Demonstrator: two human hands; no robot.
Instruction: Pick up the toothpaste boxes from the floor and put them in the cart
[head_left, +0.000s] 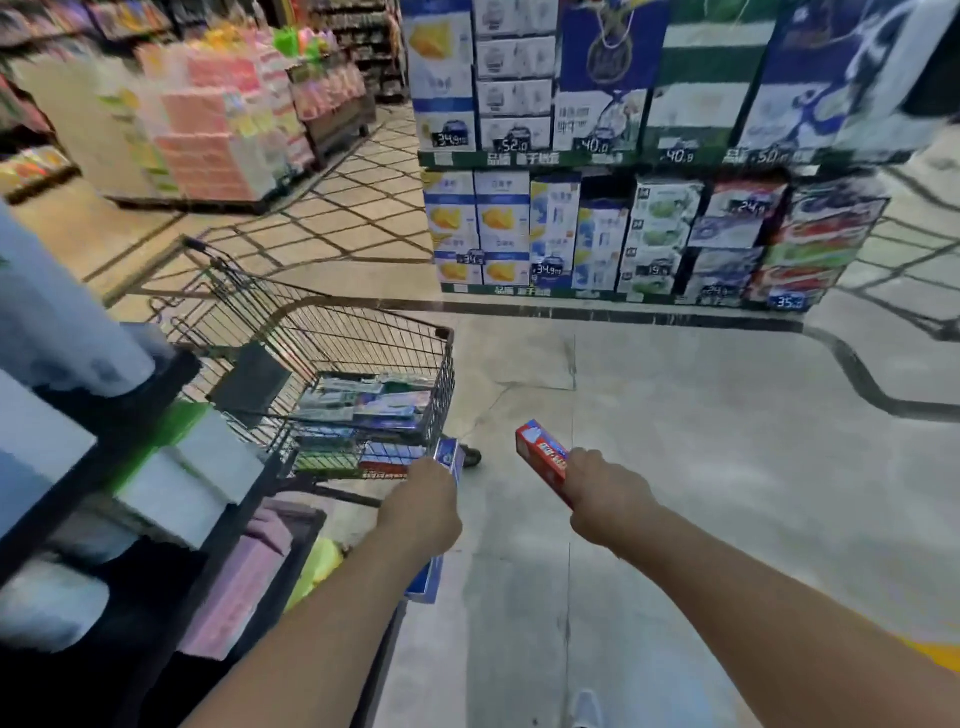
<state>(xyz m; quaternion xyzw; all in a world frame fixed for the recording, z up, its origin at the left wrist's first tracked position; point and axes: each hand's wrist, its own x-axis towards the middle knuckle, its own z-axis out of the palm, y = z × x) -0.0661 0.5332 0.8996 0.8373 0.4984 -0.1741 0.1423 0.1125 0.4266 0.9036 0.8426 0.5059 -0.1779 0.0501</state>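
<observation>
The wire cart (441, 364) stands on the pale floor (701, 467), toothpaste boxes (374, 410) piled inside.

I'm looking over a grey concrete floor (675, 467) running to a boxed-goods display (649, 208) at twelve o'clock; pink stacked packs (218, 130) are sitting at ten, dark shelving (104, 441) crowding nine.

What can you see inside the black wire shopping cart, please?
Inside the black wire shopping cart lies a pile of flat toothpaste boxes, blue, green and red. The boxes underneath, and the cart floor, are covered.
</observation>
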